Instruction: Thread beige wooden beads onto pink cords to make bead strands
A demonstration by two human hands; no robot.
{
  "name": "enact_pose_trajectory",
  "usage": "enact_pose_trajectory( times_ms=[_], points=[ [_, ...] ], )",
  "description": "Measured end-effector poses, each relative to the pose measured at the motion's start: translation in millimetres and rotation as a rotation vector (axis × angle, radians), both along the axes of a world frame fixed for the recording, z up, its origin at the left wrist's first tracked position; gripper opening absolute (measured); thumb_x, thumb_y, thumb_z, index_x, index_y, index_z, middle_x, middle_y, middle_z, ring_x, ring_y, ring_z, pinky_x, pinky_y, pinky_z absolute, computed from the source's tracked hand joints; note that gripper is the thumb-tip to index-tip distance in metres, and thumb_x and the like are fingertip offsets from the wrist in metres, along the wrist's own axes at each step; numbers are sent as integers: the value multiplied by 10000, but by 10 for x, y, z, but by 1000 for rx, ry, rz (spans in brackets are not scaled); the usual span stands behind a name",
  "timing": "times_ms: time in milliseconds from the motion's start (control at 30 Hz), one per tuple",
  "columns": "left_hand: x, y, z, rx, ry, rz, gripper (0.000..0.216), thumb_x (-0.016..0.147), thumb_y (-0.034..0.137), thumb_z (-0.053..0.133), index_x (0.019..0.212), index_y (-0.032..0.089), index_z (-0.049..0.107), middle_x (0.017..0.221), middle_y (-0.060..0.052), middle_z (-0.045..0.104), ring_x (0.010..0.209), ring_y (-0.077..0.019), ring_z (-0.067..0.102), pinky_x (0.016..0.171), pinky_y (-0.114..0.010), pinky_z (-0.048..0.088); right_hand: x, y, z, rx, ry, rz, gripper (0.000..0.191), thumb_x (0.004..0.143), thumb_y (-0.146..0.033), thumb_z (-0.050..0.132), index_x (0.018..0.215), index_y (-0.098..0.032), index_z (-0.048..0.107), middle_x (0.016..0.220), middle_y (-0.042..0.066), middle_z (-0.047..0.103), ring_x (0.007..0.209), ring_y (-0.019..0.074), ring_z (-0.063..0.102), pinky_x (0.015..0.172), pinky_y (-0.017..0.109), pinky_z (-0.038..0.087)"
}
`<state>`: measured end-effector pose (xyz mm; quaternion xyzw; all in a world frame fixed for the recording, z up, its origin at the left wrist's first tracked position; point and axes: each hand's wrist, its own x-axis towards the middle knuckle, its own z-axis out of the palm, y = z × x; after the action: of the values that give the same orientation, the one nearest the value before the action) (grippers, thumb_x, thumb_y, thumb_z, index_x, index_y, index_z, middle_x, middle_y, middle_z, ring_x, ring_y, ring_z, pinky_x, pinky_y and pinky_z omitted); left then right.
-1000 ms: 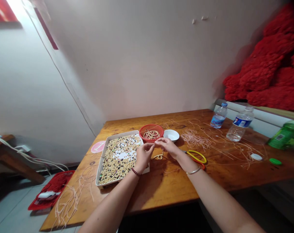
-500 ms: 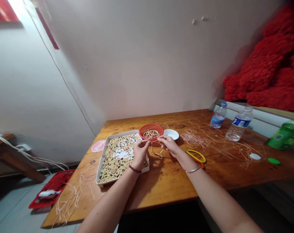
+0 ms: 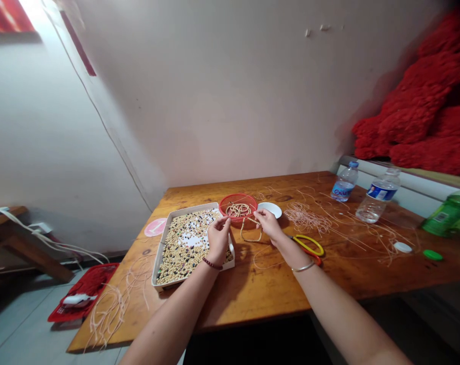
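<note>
My left hand [image 3: 218, 238] and my right hand [image 3: 267, 224] are both pinched on the ends of a thin cord, held a little apart above the wooden table [image 3: 252, 289]. A loop of small tan beads [image 3: 250, 234] hangs from the cord between them. Just beyond the hands sits a red basket [image 3: 237, 202] with beaded rings in it. A white tray [image 3: 165, 228] full of loose tan and dark beads lies under and left of my left hand.
A small white bowl [image 3: 271, 208] stands right of the basket. Yellow-handled scissors [image 3: 309, 245] lie by my right wrist. Loose cords [image 3: 308, 218] spread over the right half, with two water bottles [image 3: 378, 200] and a green bottle [image 3: 448, 215] behind. A red basket [image 3: 81, 299] sits on the floor.
My hands have moved apart and slightly forward, toward the red basket. The beaded strand, earlier low near the table, now hangs as an open loop between them.
</note>
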<state>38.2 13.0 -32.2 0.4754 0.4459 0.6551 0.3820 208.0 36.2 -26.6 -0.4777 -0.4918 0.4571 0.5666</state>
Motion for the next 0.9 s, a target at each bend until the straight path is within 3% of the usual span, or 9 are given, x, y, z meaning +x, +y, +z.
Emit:
enact_pose_trajectory(
  times_ms=[200,400,633,733,900],
  points=[
    [18,1,-3,15,2,57,284,716,310,701,912,142,583,916,-94,671,855,-168,645,793,-309,506,8,79,-112,65,-90,-72,397,681,-586,582,741,-210,470,669,-22,529,441,109,514,498,269,415],
    [35,-47,16,-17,-10,80,311,751,241,662,949,188,427,826,-13,604,784,-112,624,727,-243,480,20,123,-199,74,-149,-91,307,757,-524,542,755,-233,444,765,6,573,490,139,575,537,297,439],
    [57,-81,58,29,114,124,265,768,264,635,928,192,437,852,-9,556,775,-115,584,690,-234,453,45,150,-202,128,-211,-205,273,747,-496,558,730,-237,475,799,46,606,743,211,613,627,311,453],
    [62,-81,70,46,138,152,243,775,279,628,909,196,443,846,-10,551,768,-121,575,692,-242,449,41,115,-132,85,-90,-150,300,709,-512,585,735,-227,494,804,59,618,766,215,599,557,279,421],
    [58,-84,75,15,116,150,261,776,300,630,927,194,445,868,-20,563,805,-132,580,729,-263,453,32,4,31,-70,158,7,322,642,-469,622,792,-208,506,869,42,625,673,151,579,402,193,229]
  ],
)
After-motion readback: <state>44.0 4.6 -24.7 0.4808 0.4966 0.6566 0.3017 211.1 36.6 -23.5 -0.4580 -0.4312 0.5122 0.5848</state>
